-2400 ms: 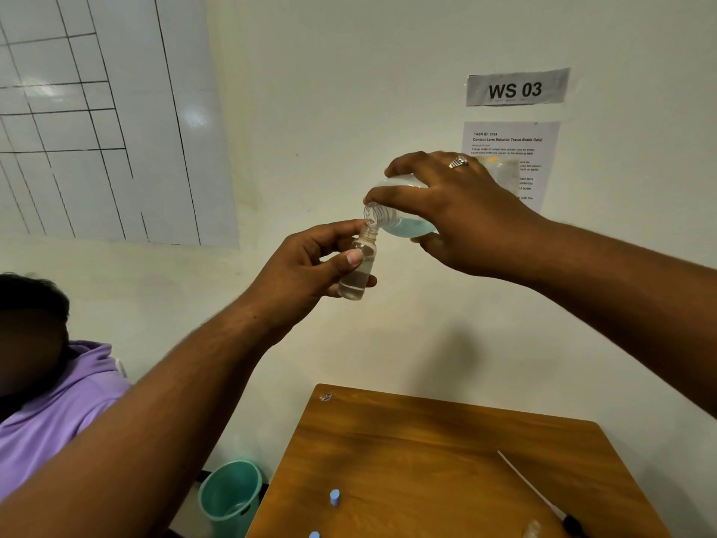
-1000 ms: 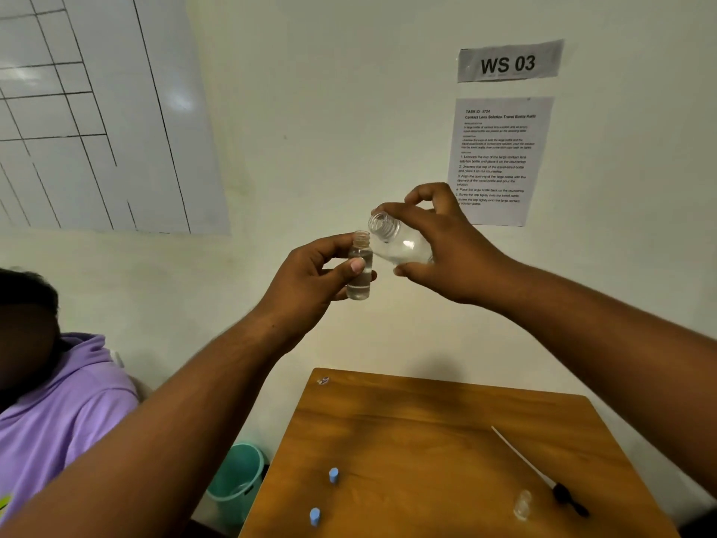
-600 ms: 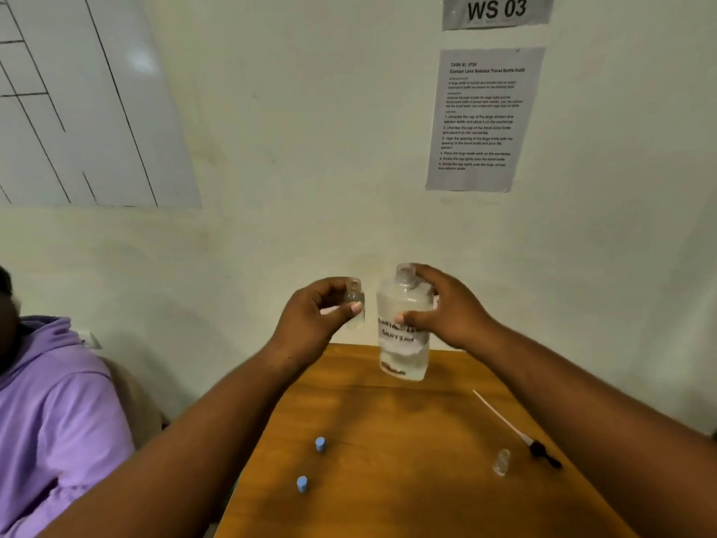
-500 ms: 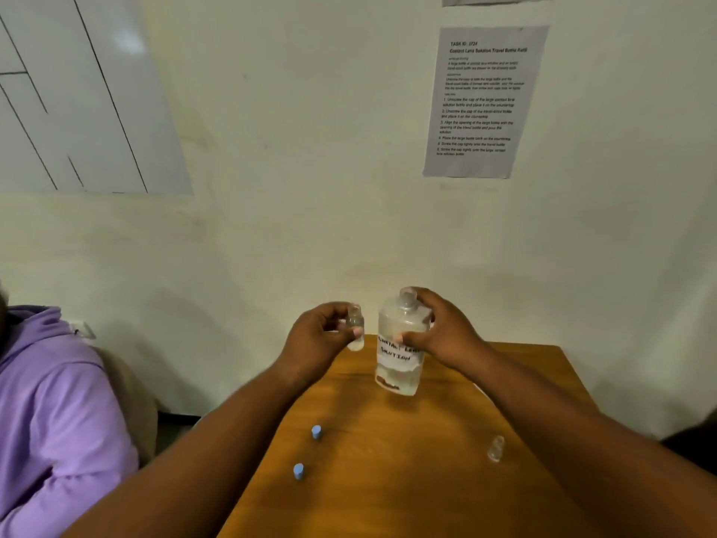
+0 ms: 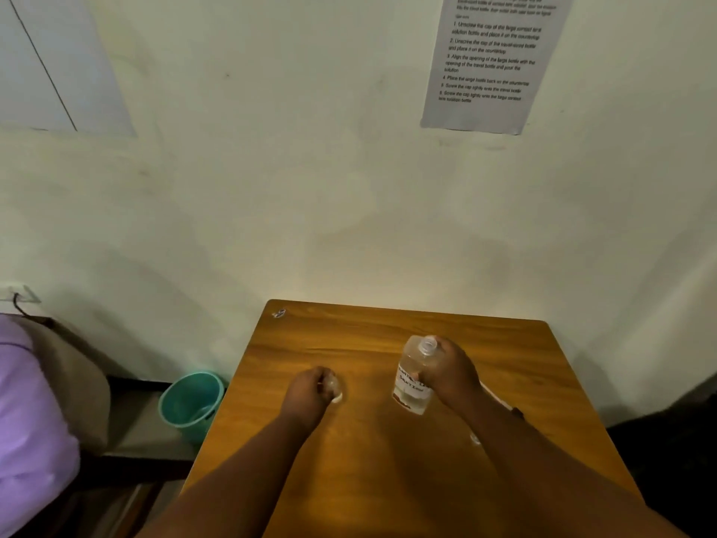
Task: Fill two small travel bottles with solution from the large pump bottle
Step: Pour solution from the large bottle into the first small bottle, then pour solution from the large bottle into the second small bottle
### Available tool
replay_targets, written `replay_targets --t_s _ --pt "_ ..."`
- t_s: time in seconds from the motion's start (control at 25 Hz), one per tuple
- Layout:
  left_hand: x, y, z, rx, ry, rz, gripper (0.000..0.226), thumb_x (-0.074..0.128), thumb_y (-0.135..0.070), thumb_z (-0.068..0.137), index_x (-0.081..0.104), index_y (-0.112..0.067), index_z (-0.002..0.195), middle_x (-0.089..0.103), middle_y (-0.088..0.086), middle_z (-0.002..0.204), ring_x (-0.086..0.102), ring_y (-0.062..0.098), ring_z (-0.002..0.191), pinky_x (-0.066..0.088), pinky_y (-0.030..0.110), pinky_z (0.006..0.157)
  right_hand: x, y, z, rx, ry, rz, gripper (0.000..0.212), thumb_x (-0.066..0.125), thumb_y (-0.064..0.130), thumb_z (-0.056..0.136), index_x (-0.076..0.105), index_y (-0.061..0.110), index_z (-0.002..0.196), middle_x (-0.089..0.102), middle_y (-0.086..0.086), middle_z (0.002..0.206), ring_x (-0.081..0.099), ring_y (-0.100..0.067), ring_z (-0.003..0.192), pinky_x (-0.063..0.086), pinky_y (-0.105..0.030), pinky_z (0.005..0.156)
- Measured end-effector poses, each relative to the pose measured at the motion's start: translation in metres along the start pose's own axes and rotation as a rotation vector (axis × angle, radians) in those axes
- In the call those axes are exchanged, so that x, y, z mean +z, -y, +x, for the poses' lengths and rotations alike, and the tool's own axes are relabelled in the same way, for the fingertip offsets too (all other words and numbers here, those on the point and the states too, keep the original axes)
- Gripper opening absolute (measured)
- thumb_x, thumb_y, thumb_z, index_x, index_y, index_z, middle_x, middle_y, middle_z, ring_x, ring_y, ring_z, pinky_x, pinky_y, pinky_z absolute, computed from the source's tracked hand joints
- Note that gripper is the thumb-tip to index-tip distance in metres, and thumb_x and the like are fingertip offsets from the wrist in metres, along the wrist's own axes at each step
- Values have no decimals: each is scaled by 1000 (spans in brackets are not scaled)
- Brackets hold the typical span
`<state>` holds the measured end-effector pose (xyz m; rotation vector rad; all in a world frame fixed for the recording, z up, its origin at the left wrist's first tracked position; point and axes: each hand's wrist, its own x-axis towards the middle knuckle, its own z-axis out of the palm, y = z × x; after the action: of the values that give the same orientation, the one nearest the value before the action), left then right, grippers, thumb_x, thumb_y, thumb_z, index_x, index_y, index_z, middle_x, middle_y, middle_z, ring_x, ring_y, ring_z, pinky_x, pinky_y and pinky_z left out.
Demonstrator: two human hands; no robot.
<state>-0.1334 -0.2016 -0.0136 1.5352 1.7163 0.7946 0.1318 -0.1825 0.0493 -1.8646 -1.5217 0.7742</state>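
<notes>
The large clear bottle [image 5: 415,376], uncapped with a handwritten label, stands upright on the wooden table [image 5: 368,335]. My right hand [image 5: 452,372] grips its side. My left hand [image 5: 308,390] holds a small clear travel bottle [image 5: 334,388] low at the table surface, left of the large bottle; whether the small bottle touches the table I cannot tell. A second small clear bottle [image 5: 475,438] shows partly beside my right forearm. The blue caps are hidden behind my left arm.
A teal bucket [image 5: 190,401] stands on the floor left of the table. A person in a purple hoodie [image 5: 31,440] sits at the far left. The pump tube [image 5: 494,398] lies behind my right wrist. A paper sheet [image 5: 489,64] hangs on the wall.
Both hands came down from chest height to the table. The large bottle went from tilted over the small one to upright on the table, and the hands moved apart.
</notes>
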Motion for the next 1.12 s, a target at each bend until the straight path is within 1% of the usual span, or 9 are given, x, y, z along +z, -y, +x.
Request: replay_targets --t_s 0.12,0.24,0.36,0.44,0.56,0.76,0.96,1.04,1.12 --pt "20 21 25 -21 59 56 25 65 0 83 67 -25 78 73 -3 84 70 13 81 59 42 84 14 -22 17 29 4 -47 76 87 11 68 54 15 136 61 -5 130 59 -26 117 50 -29 88" --pt "33 31 39 -43 104 98 20 69 -7 83 71 -21 98 73 0 100 69 14 91 57 36 87 20 -36 26 45 10 -46 82 87 9 67 50 15 140 57 -7 135 57 -26 121 48 -30 92" --pt "44 35 48 -44 126 125 26 70 -7 83 71 -14 108 72 1 105 69 17 96 56 35 89 23 -47 30 39 25 -45 84 87 8 67 48 16 141 54 -7 138 54 -26 124 48 -32 96" --pt "49 37 48 -57 145 130 27 71 -7 84 71 -14 110 71 -1 104 69 16 96 56 33 88 25 -53 29 57 36 -35 85 87 8 67 48 17 142 54 -6 139 53 -26 126 50 -38 99" --pt "53 38 47 -64 165 139 27 72 -9 87 70 -18 112 68 -6 103 67 11 96 56 30 89 28 -62 26 65 60 -21 85 87 9 66 48 22 141 56 -5 138 55 -26 126 53 -43 98" --pt "60 47 50 -51 193 181 27 68 -6 87 70 -12 113 66 -3 102 68 19 101 54 32 91 34 -75 25 36 42 -38 85 85 5 70 46 18 144 47 -10 140 52 -27 127 52 -44 101" --pt "66 60 52 -63 181 178 25 68 -8 87 69 -17 111 70 2 111 68 21 104 55 35 91 38 -85 27 19 42 -44 87 85 8 73 43 22 148 43 -10 141 49 -27 130 50 -42 104" --pt "68 62 51 -52 167 171 30 70 -8 86 68 -17 114 68 4 115 67 23 109 52 31 91 39 -88 27 12 43 -39 90 85 10 73 40 23 149 42 -10 143 47 -28 132 49 -42 105" --pt "66 60 47 -54 164 174 50 76 -14 84 62 -18 131 63 4 125 62 21 117 48 29 95 36 -87 24 -9 63 -42 100 88 14 71 32 24 153 40 -9 148 43 -27 136 47 -39 106"
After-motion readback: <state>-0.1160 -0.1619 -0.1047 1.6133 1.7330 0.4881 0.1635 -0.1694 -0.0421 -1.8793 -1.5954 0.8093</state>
